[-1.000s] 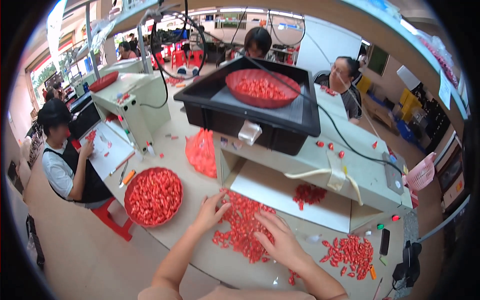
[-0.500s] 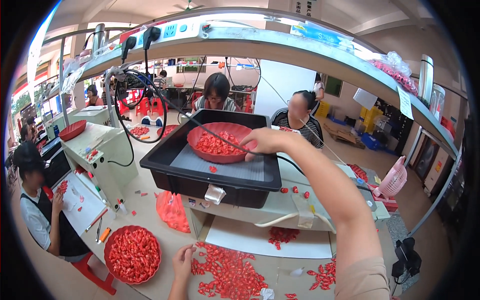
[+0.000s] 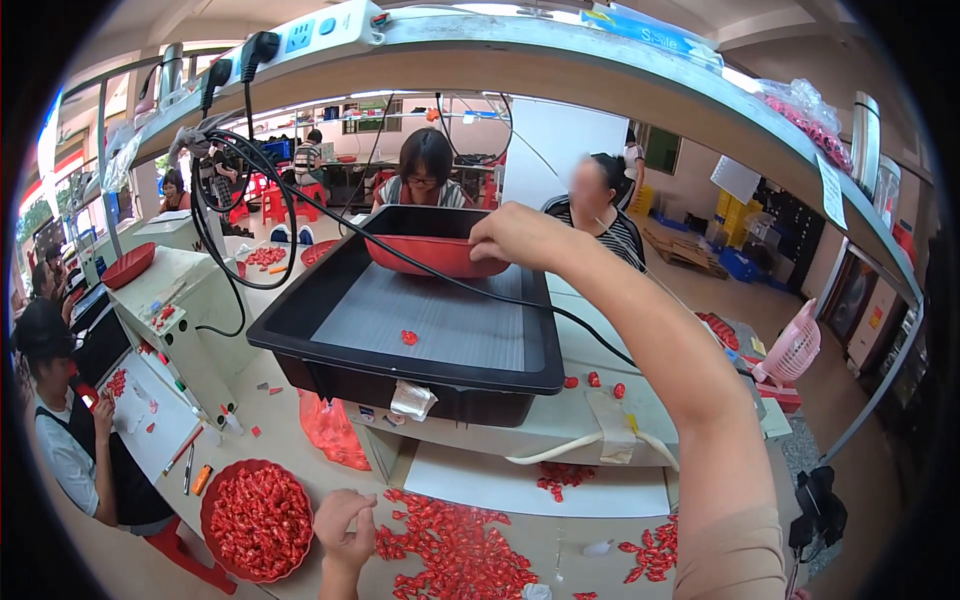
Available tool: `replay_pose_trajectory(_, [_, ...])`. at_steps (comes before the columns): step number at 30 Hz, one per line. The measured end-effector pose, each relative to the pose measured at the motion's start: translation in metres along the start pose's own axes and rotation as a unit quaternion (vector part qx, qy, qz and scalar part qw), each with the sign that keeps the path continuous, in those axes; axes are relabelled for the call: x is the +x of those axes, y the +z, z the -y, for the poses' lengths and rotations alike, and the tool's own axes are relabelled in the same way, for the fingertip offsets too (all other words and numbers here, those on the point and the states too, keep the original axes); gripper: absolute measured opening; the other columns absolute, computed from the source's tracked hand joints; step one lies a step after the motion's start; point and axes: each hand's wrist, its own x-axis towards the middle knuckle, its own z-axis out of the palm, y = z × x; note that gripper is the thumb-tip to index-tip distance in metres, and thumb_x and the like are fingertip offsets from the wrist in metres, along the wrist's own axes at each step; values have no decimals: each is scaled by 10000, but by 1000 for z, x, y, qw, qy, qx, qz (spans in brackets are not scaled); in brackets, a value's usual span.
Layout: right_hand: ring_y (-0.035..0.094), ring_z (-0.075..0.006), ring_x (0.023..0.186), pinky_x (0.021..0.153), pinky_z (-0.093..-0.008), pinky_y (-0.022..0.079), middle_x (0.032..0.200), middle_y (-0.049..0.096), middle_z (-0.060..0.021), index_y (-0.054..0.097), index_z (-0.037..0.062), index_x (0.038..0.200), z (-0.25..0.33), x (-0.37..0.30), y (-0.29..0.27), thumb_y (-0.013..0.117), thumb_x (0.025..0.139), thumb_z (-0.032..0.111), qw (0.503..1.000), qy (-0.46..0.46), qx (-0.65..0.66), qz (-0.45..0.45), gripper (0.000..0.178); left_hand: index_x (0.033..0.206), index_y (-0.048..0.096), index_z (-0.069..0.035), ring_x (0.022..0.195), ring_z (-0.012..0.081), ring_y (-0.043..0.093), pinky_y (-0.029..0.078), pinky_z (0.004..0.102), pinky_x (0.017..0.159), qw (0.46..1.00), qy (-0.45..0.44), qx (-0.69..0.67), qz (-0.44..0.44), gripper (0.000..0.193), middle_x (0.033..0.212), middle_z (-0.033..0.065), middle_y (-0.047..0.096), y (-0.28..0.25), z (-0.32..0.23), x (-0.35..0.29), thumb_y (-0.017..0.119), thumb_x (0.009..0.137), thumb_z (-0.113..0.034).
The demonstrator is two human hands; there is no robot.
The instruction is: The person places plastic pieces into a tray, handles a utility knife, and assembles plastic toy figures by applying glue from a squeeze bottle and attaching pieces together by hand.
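My right hand [image 3: 510,240] grips the rim of a red fluted bowl [image 3: 430,256] at its right side. The bowl is tipped away from me inside a deep black tray [image 3: 400,368], so its inside is hidden. One small red piece [image 3: 409,338] lies on the tray's grey bottom. Down at the left, my left hand [image 3: 345,528] is curled above the table; what its fingers hold, if anything, is hidden. Just right of it spreads a loose pile of small shiny red pieces [image 3: 460,550]. To its left stands a red bowl [image 3: 208,515] full of the same pieces.
A black cable [image 3: 450,284] hangs across the tray. Overhead runs a shelf [image 3: 500,55] with a power strip [image 3: 310,40]. Under the tray is a pale machine [image 3: 480,430]. A pink fan [image 3: 795,345] stands right. Co-workers sit opposite and at the left.
My right hand has tipped the bowl from nearly level, so its red pieces no longer show. My left hand has shifted slightly left and curled. The whole view has shifted a little.
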Motion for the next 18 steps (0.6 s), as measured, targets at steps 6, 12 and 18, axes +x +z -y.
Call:
replay_pose_trajectory(6, [627,-358,677,650,-465,503,700,630,-188,690,49,742,-8,1,55,579,773,225,993,-56,-96,43,210,930,579,19,713,306,568,496,410,728,983,172,48,-34,101,715,122,583,1,-15,24,497,889,-24])
replay_pose_trajectory(12, [654,-331,844,800,-413,520,833,678,-183,722,50,826,3,-35,5,580,763,224,939,139,46,-311,234,840,671,35,702,236,645,526,326,645,998,-16,67,-7,340,783,131,682,37,-42,-25,477,992,-199])
replay_pose_trajectory(18, [641,-356,757,730,-407,516,733,649,-193,671,-31,761,113,-182,-35,559,745,76,824,137,232,-499,156,798,635,29,687,242,627,523,314,657,986,-33,-124,103,393,762,141,662,59,-120,-52,441,1006,-242])
